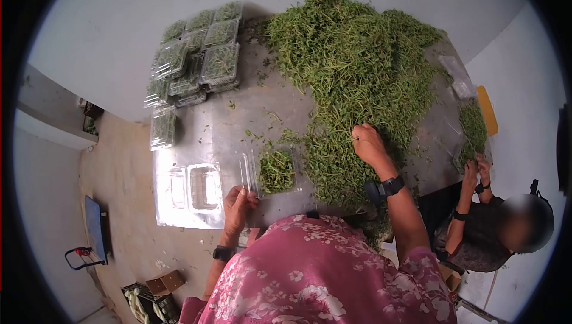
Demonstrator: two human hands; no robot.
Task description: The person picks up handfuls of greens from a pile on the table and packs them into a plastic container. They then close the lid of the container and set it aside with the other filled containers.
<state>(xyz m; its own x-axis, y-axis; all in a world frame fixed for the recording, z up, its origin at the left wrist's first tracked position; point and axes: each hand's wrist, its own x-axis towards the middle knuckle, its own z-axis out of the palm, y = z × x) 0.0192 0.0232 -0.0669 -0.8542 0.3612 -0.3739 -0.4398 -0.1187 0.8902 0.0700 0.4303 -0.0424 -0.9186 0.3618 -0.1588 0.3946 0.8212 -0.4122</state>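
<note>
Two bare hands are over a metal table [286,100]. The left hand [239,203] grips the near edge of an open clear clamshell container [245,172], its fingers closed on the plastic close to the hinge side; leafy green stems [277,171] fill the container's right half. The right hand [369,142] is at the near part of a large heap of greens [357,56], its fingers curled shut on a few stems. To the left of the held container lies a second open clear container [204,187], lying flat. Beyond it, at the table's far left, stand stacks of filled clear containers [219,62], their lids closed. At the table's right end, a co-worker [476,234] has both hands at a smaller pile of greens [472,124], near a clear plastic bag [457,77] and a yellow object [487,111].
</note>
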